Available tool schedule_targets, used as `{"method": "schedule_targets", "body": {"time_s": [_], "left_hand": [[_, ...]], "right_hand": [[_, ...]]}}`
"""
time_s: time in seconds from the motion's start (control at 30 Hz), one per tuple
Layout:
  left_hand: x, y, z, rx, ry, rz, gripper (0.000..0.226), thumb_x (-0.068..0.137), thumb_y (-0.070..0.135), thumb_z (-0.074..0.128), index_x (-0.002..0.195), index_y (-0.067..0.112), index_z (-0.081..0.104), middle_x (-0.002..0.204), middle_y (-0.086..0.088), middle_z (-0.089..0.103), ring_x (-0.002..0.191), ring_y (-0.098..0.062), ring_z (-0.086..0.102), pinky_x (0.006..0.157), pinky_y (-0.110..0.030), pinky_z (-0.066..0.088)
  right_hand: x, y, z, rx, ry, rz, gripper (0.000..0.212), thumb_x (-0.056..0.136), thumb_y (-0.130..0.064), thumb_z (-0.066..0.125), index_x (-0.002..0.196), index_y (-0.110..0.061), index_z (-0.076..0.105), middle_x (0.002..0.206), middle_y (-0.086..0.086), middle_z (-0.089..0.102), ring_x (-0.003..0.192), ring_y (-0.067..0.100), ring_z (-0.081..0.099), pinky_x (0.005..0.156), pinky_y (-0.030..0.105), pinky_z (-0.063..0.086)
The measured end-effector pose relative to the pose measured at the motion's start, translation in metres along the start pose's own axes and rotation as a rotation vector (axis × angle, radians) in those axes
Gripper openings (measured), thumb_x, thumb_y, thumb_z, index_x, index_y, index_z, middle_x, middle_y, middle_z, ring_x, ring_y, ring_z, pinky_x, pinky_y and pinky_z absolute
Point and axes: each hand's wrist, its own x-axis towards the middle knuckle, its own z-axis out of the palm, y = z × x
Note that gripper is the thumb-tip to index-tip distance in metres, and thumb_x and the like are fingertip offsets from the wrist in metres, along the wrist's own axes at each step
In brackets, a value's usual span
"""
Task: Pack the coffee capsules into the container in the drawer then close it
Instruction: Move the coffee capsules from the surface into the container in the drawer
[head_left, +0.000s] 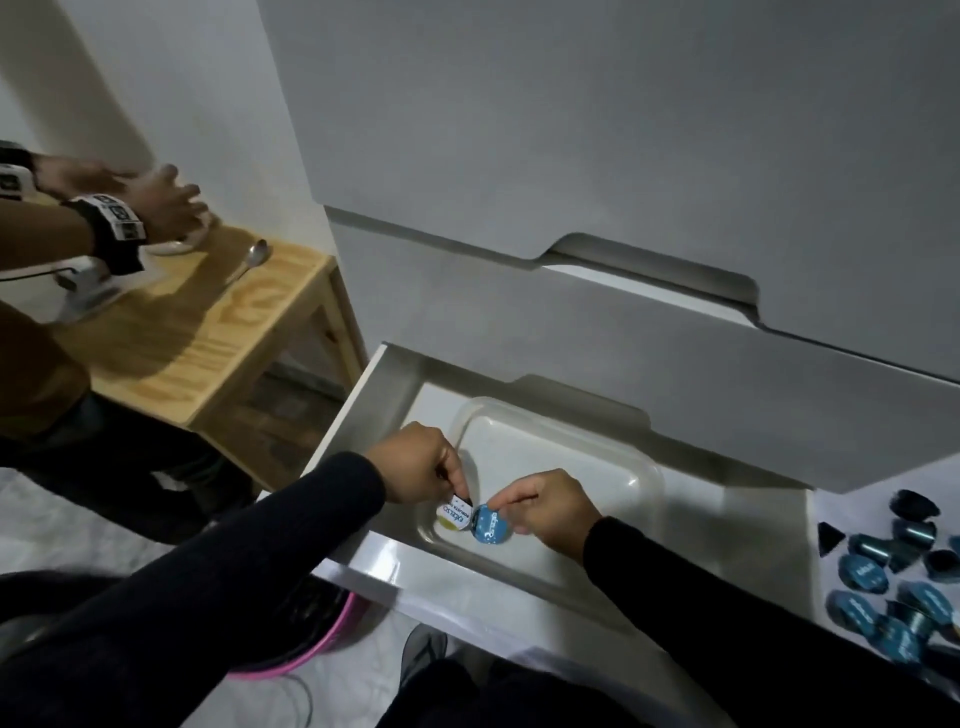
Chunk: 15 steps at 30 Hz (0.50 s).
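A clear plastic container (613, 447) lies in the open white drawer (374, 395). My left hand (415, 460) pinches a white-lidded capsule (452, 514) at the container's near-left corner. Right beside it, my right hand (550, 506) holds a blue-lidded capsule (491, 525), and the two capsules touch. Both sit low inside the container. A heap of several blue capsules (883, 582) lies on the floor to the right of the drawer.
Closed grey drawer fronts (623, 322) rise above the open one. At the left stands a wooden side table (208, 332) with a spoon (249, 265), and another person's hands (156, 202) work over a white dish there. A pink-rimmed object (311, 644) sits below the drawer.
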Motion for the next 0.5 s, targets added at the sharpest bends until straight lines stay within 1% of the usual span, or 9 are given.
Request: {"method": "schedule_targets", "body": {"time_s": [0.03, 0.07, 0.13, 0.17, 0.23, 0.3, 0.4, 0.5], "left_hand": [[0.000, 0.000, 0.000, 0.005, -0.014, 0.005, 0.019, 0.078, 0.009, 0.066, 0.085, 0.024, 0.077, 0.084, 0.008, 0.076, 0.064, 0.007, 0.058, 0.077, -0.009, 0.046], [0.001, -0.001, 0.000, 0.017, -0.025, 0.011, 0.019, 0.078, 0.009, 0.067, 0.085, 0.023, 0.077, 0.085, 0.007, 0.076, 0.066, 0.004, 0.059, 0.079, -0.013, 0.048], [0.003, -0.001, 0.000, 0.049, -0.046, 0.027, 0.019, 0.078, 0.010, 0.067, 0.087, 0.022, 0.077, 0.087, 0.005, 0.076, 0.074, -0.001, 0.062, 0.082, -0.018, 0.050], [0.004, -0.001, 0.000, 0.070, -0.060, 0.037, 0.019, 0.078, 0.010, 0.066, 0.088, 0.022, 0.077, 0.088, 0.005, 0.076, 0.078, -0.003, 0.064, 0.082, -0.019, 0.049], [0.006, -0.001, 0.000, 0.112, -0.073, 0.056, 0.020, 0.079, 0.010, 0.065, 0.088, 0.023, 0.076, 0.090, 0.005, 0.076, 0.084, -0.007, 0.065, 0.080, -0.018, 0.048], [0.009, -0.001, 0.000, 0.137, -0.078, 0.072, 0.019, 0.078, 0.010, 0.065, 0.088, 0.022, 0.077, 0.089, 0.005, 0.076, 0.084, -0.008, 0.066, 0.079, -0.018, 0.048], [0.012, -0.002, 0.000, 0.168, -0.087, 0.111, 0.019, 0.078, 0.010, 0.064, 0.085, 0.022, 0.077, 0.088, 0.005, 0.075, 0.082, -0.009, 0.066, 0.074, -0.018, 0.047], [0.014, -0.002, 0.000, 0.180, -0.089, 0.139, 0.017, 0.079, 0.010, 0.065, 0.085, 0.021, 0.076, 0.088, 0.004, 0.075, 0.082, -0.009, 0.065, 0.074, -0.018, 0.046]], "right_hand": [[0.001, -0.001, 0.001, 0.006, -0.001, 0.021, 0.021, 0.075, -0.007, 0.064, 0.067, -0.025, 0.074, 0.049, -0.013, 0.063, 0.052, 0.001, 0.057, 0.061, 0.017, 0.050], [0.002, -0.002, 0.002, 0.026, -0.003, 0.042, 0.020, 0.075, -0.005, 0.064, 0.071, -0.021, 0.075, 0.045, -0.014, 0.061, 0.048, 0.000, 0.056, 0.056, 0.014, 0.047], [0.002, -0.003, 0.001, 0.036, -0.012, 0.062, 0.017, 0.074, -0.002, 0.064, 0.077, -0.013, 0.076, 0.044, -0.013, 0.061, 0.044, -0.001, 0.053, 0.051, 0.011, 0.043], [0.003, -0.003, 0.001, 0.021, -0.015, 0.064, 0.020, 0.072, -0.001, 0.064, 0.073, -0.017, 0.076, 0.047, -0.012, 0.062, 0.045, 0.000, 0.053, 0.052, 0.013, 0.043], [0.006, -0.002, 0.001, -0.001, -0.014, 0.068, 0.028, 0.069, 0.000, 0.064, 0.058, -0.025, 0.073, 0.050, -0.010, 0.064, 0.049, 0.005, 0.054, 0.057, 0.019, 0.045], [0.008, 0.000, 0.002, 0.007, -0.004, 0.070, 0.033, 0.068, 0.001, 0.066, 0.051, -0.027, 0.071, 0.048, -0.010, 0.063, 0.052, 0.009, 0.054, 0.060, 0.023, 0.047], [0.010, 0.003, 0.003, -0.003, 0.000, 0.041, 0.033, 0.068, 0.002, 0.069, 0.053, -0.027, 0.071, 0.057, 0.002, 0.066, 0.057, 0.015, 0.055, 0.064, 0.027, 0.050], [0.010, 0.005, 0.002, -0.048, -0.011, 0.022, 0.026, 0.068, 0.002, 0.070, 0.062, -0.022, 0.074, 0.072, 0.017, 0.070, 0.064, 0.018, 0.059, 0.071, 0.033, 0.053]]}}
